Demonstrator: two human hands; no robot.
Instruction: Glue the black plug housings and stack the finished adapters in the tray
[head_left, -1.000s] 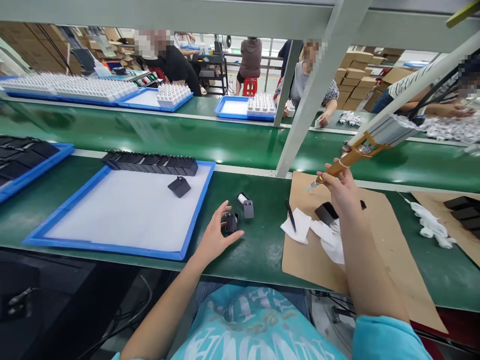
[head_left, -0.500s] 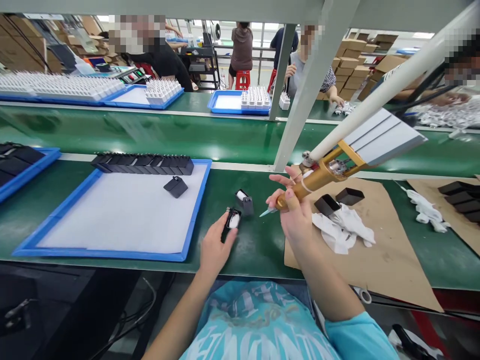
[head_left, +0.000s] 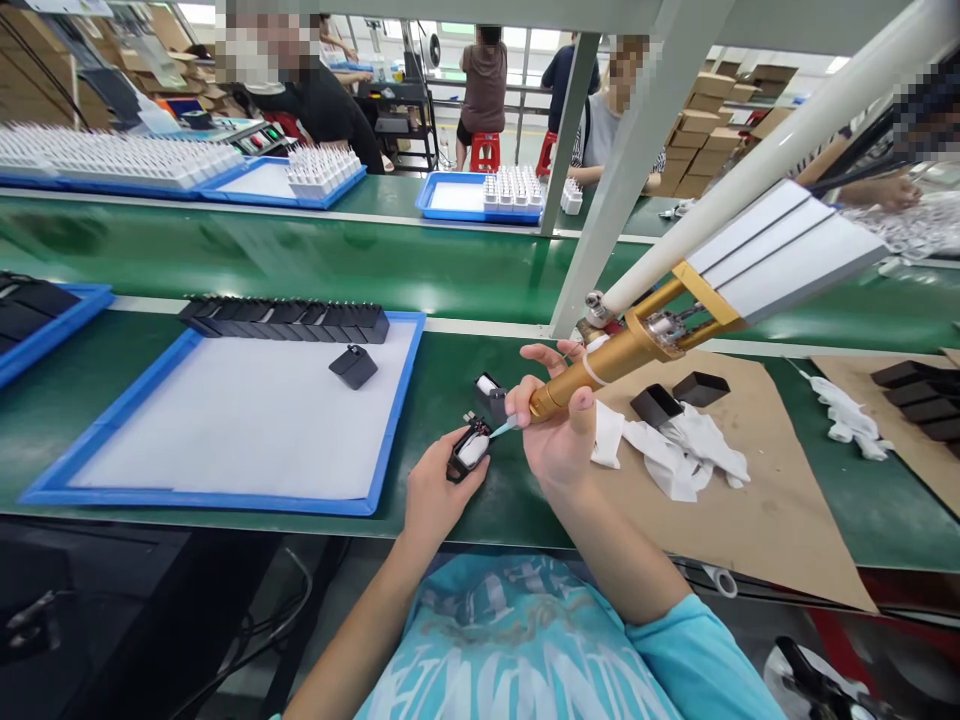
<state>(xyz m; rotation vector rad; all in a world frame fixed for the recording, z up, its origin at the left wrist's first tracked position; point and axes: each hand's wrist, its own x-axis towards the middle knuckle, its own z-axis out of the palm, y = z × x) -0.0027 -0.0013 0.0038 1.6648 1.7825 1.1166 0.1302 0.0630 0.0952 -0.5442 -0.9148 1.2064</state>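
Note:
My left hand is closed on a small black casing with a white part inside, held just above the green bench. My right hand grips a gold dispensing gun hung from a white tube; its pale tip touches the top of the casing. A second small black casing stands on the bench just behind. On the blue tray lie a row of black casings and one loose casing.
Cardboard sheet at right holds white rags and two black shells. A grey frame post rises behind. Across the green conveyor, other people sit by blue trays of white parts.
My right hand has brought the gold gun leftward and down from above the cardboard to the casing. My left hand picked the casing up off the bench and tilted it toward the tip.

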